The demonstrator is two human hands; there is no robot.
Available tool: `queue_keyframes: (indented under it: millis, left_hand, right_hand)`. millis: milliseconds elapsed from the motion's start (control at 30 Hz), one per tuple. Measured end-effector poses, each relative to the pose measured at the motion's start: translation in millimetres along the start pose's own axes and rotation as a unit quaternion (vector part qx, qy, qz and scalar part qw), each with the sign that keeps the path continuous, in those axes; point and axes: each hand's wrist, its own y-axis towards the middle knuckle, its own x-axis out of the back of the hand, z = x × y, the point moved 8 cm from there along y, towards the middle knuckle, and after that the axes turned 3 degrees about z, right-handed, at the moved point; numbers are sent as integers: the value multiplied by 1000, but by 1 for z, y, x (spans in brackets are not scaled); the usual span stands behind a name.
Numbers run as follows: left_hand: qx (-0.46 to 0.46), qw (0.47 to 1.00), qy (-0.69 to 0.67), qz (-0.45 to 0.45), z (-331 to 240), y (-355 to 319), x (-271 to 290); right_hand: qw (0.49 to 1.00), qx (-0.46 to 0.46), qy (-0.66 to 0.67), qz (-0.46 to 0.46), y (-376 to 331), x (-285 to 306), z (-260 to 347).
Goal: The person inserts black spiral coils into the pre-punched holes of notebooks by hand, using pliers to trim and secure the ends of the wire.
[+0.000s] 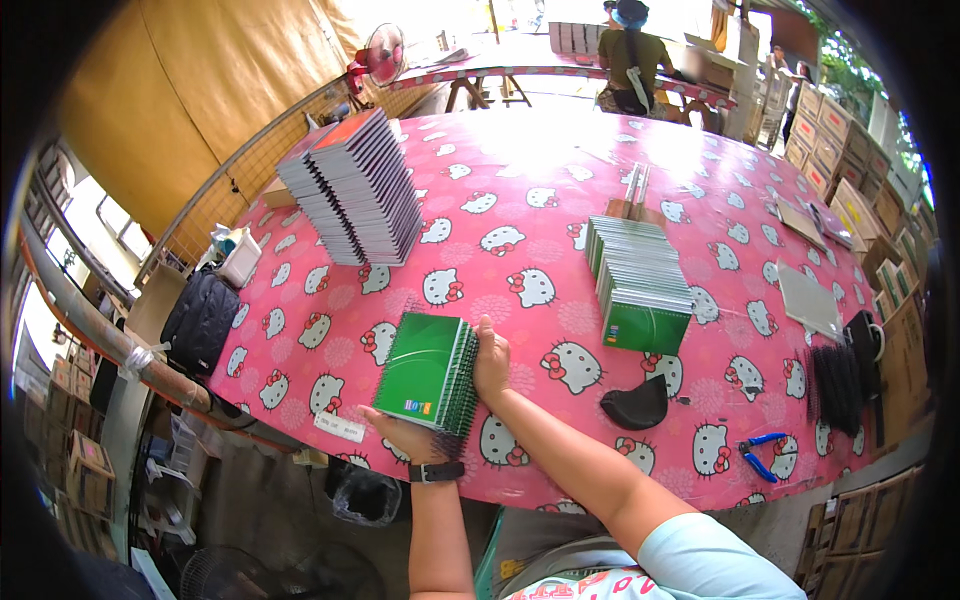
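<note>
Green-covered, rectangular paper notebooks (420, 365): gripped between bare left hand (408, 432) at near end and bare right hand (491, 365) alongside; press evenly (gently, sparing dark wire coils (458, 410)), edges flush.

A red fan (385, 55) shows beside a yellow tarp (225, 75); a black backpack (203, 320) rests at left. At a far table (480, 71), a person (632, 58) faces away. Cartons (828, 142) are stacked at right, near foliage (866, 45).
</note>
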Motion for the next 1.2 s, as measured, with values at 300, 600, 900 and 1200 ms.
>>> queue_keyframes:
  millis: [300, 600, 900, 1200]
  left_hand:
    - [-491, 808, 300, -123, -127, -57, -20]
    - [-428, 535, 562, 463, 128, -123, -221]
    - [-382, 429, 626, 527, 264, -67, -228]
    - [-199, 520, 636, 534, 199, -111, -230]
  right_hand:
    - [751, 204, -538, 324, -68, 96, 124]
    - [719, 224, -656, 45, -109, 295, 160]
    - [703, 131, -628, -309, -140, 559, 209]
    - [586, -8, -745, -319, -115, 602, 197]
